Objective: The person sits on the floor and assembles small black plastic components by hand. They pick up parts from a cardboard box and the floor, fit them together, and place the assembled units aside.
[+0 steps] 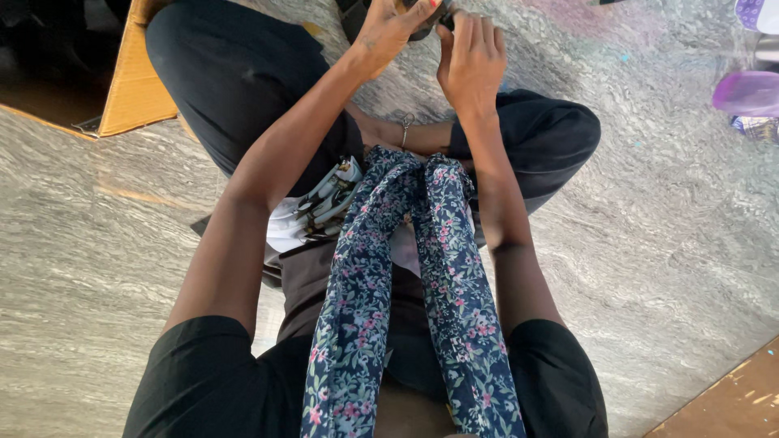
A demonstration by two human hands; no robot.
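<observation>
Hands: left hand (395, 28) and right hand (471, 57) together gripping dark object (428, 27) | surface: grey marbled floor (665, 227) | left: cardboard box (134, 81)

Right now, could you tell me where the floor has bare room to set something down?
The marble floor lies bare left of the left arm, below the cardboard box. Another bare stretch lies right of the knee. It is crowded around both hands and by the purple items.
</observation>
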